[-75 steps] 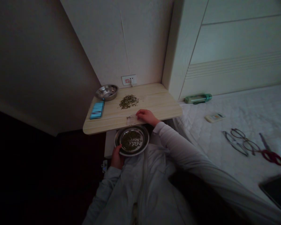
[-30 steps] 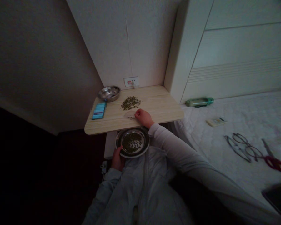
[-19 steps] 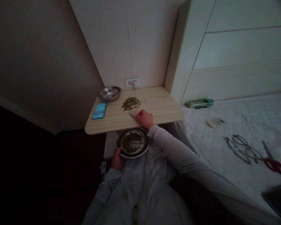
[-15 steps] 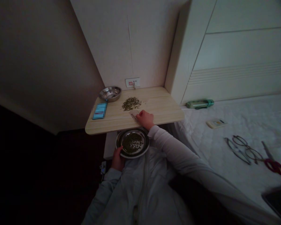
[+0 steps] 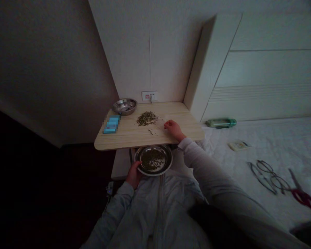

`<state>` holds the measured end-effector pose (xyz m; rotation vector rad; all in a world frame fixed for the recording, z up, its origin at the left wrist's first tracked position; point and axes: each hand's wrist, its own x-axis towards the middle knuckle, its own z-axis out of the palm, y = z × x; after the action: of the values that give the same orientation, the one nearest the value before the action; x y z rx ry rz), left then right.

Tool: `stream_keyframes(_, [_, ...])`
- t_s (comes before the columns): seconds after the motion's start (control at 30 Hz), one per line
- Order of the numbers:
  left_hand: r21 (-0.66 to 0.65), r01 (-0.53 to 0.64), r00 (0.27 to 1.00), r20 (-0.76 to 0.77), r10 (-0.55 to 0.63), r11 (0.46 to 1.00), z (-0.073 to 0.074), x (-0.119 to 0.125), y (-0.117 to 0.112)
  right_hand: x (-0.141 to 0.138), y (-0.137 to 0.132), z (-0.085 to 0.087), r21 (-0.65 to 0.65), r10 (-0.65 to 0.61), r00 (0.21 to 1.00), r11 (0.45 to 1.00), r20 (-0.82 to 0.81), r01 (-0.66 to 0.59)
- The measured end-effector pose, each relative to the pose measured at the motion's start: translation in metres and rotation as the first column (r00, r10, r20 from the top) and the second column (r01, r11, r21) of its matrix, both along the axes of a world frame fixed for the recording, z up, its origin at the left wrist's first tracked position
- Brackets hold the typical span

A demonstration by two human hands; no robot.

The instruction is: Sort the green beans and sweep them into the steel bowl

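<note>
My left hand (image 5: 134,174) is closed on the left rim of a round steel dish (image 5: 168,165), its thumb over the edge. Small green grains or beans (image 5: 152,159) lie spread across the dish's bottom. Above the wooden tabletop (image 5: 124,138), my right hand (image 5: 174,128) pinches a thin, clear piece of plastic (image 5: 159,121), whose exact kind is hard to make out. The plastic reaches left to a loose pile of green grains (image 5: 146,118) on the board. A few darker bits (image 5: 152,131) lie in front of that pile.
A steel bowl (image 5: 124,106) and a blurred-out phone (image 5: 111,124) stand on the board's left side. Behind is a wall socket (image 5: 149,96) with a plug. On the bed at right lie a green bottle (image 5: 221,123), a pale packet (image 5: 239,145), glasses (image 5: 271,176) and red-handled scissors (image 5: 304,199).
My right hand has moved right with the clear plastic, away from the board's front middle. Dark bits now show on the board there. My left hand still holds the dish.
</note>
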<state>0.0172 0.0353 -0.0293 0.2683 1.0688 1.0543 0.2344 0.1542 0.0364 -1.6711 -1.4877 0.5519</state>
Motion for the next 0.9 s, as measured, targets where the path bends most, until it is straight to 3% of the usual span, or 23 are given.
stream_keyframes(0.17, [0.026,0.012,1.000,0.012,-0.013,1.000,-0.004,-0.001,0.001,0.008,-0.007,-0.004,-0.058,-0.101,0.981,0.992,0.168,0.113])
stream_keyframes(0.4, [0.030,0.033,0.999,-0.021,-0.033,0.999,0.008,0.003,-0.004,-0.003,-0.018,-0.010,-0.093,-0.116,0.959,0.985,0.258,0.144])
stream_keyframes(0.9, [0.067,0.007,1.000,-0.029,-0.005,0.998,-0.002,0.000,-0.003,-0.002,-0.033,-0.015,-0.056,-0.037,0.982,0.997,0.185,0.048])
